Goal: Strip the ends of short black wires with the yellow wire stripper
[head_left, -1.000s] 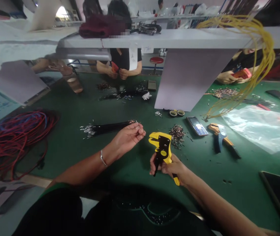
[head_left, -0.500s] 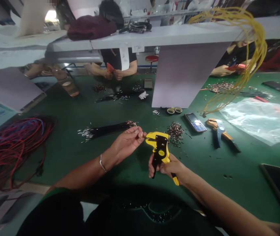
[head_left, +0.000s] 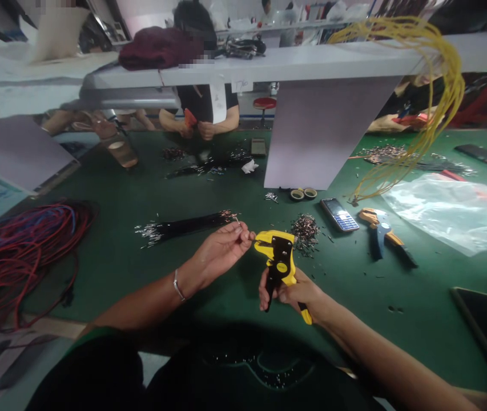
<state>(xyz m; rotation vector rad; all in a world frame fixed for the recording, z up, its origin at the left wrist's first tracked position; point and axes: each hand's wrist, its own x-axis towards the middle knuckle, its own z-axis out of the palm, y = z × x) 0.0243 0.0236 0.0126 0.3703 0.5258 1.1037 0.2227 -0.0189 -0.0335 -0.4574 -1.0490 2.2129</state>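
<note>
My left hand (head_left: 225, 249) is closed in a pinch, with a thin dark wire (head_left: 253, 237) between its fingertips, right at the jaws of a yellow-and-black wire stripper (head_left: 284, 251). My right hand (head_left: 297, 288) is wrapped around the stripper's handles. Whether the jaws grip the wire end is too small to tell. Behind my left hand lies a bundle of black wires (head_left: 187, 224), with bare copper ends to the right and silvery ends to the left. Just beyond the stripper is a heap of small cut-off bits (head_left: 306, 233).
A keypad phone (head_left: 339, 215), orange-and-blue pliers (head_left: 382, 231) and a plastic bag (head_left: 453, 208) lie to the right. Red cables (head_left: 33, 262) are coiled at left. A white shelf panel (head_left: 324, 131) stands ahead, yellow wires (head_left: 451, 108) hang down, and co-workers' hands (head_left: 198, 130) are across the table.
</note>
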